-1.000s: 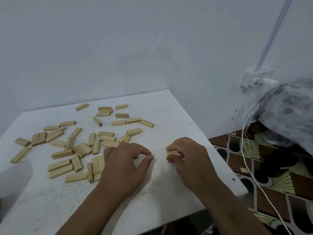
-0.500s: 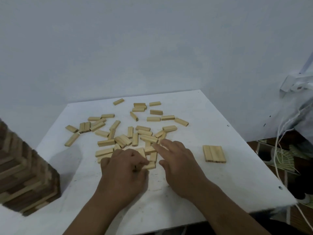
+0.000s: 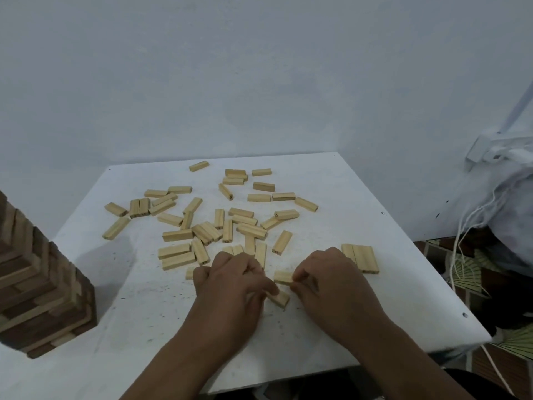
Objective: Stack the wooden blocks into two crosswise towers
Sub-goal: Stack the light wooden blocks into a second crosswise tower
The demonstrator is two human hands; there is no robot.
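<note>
Several pale wooden blocks (image 3: 215,223) lie scattered over the white table (image 3: 375,298). A flat row of three blocks (image 3: 362,257) lies side by side at the right, just behind my right hand. My right hand (image 3: 328,281) pinches one block (image 3: 283,277) by its right end. My left hand (image 3: 233,284) has curled fingers around another block (image 3: 279,298), whose end sticks out toward the right. The two hands are close together near the table's front middle.
A tall crosswise tower of darker wooden blocks (image 3: 34,290) stands at the table's left edge. White cables (image 3: 467,235) and a wall socket (image 3: 490,148) are at the right, beside a bundle of pale cloth (image 3: 513,215). A wall stands right behind the table.
The view swung left, bringing the dark tower into sight. The three-block row now lies free at the right. Both hands went to the pile and each now holds a block.
</note>
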